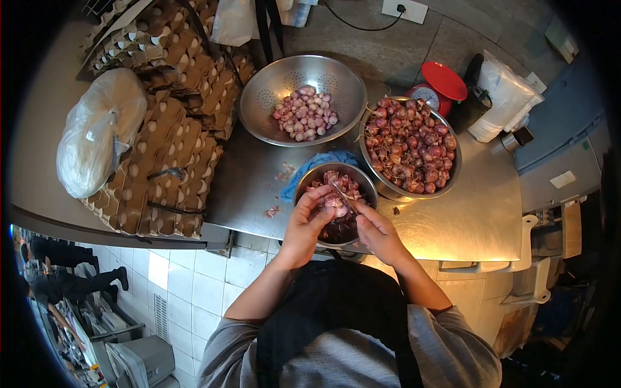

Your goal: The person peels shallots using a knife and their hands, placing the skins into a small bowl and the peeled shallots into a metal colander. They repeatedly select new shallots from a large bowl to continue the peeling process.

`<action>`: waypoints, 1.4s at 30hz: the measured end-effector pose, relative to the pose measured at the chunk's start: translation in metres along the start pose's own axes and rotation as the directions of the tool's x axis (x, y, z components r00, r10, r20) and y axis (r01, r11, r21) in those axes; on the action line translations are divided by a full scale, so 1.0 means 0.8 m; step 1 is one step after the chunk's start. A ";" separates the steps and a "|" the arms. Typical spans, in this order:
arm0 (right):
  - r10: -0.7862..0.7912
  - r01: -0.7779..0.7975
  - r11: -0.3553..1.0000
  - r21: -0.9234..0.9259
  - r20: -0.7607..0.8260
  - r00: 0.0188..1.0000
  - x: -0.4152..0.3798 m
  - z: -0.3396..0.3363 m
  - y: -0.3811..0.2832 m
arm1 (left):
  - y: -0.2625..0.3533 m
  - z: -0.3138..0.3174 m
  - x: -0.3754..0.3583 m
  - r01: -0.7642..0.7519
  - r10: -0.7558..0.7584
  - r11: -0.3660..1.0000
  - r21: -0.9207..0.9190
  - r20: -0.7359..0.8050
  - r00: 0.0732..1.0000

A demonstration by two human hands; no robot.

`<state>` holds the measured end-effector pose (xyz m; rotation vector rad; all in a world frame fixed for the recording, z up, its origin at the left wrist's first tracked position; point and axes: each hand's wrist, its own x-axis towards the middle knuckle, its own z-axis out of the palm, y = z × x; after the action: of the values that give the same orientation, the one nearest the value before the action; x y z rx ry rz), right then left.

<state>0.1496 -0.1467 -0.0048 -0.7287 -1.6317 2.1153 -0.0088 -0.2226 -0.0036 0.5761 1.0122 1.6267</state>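
My left hand (303, 223) is closed round a partly peeled shallot (336, 205) above a metal bowl (298, 187). From the other side my right hand (383, 238) grips a small knife (343, 196), its blade against the shallot. Skins and reddish pieces lie in the bowl under both hands. Behind it, a steel colander (259, 119) holds peeled shallots (305, 115). To the right stands a large metal bowl (458, 169) heaped with unpeeled shallots (411, 145). A blue cloth (297, 180) lies behind the small bowl.
Stacked egg trays (171, 168) with a filled plastic bag (100, 136) on top stand at left. A red kitchen scale (443, 84) and a plastic-wrapped pack (504, 97) are at the back right. Bits of skin lie on the steel table (249, 194). People (71, 284) stand far left.
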 end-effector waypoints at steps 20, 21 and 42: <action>-0.196 0.127 0.928 -0.350 -0.167 0.966 0.012 -0.020 0.003 | 0.005 0.002 0.000 0.031 -0.037 0.989 -0.147 -0.034 0.999; -0.197 0.131 0.927 -0.352 -0.157 0.968 0.011 -0.020 0.000 | 0.006 0.000 0.000 0.044 -0.050 0.987 -0.156 -0.030 0.998; -0.275 0.261 0.822 -0.506 0.048 0.960 -0.007 0.013 -0.015 | 0.001 0.005 -0.008 0.031 -0.036 0.962 -0.271 -0.013 0.999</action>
<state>0.1477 -0.1548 0.0099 -0.6198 -2.1655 1.4776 -0.0039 -0.2274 0.0002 0.3585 0.7899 1.7070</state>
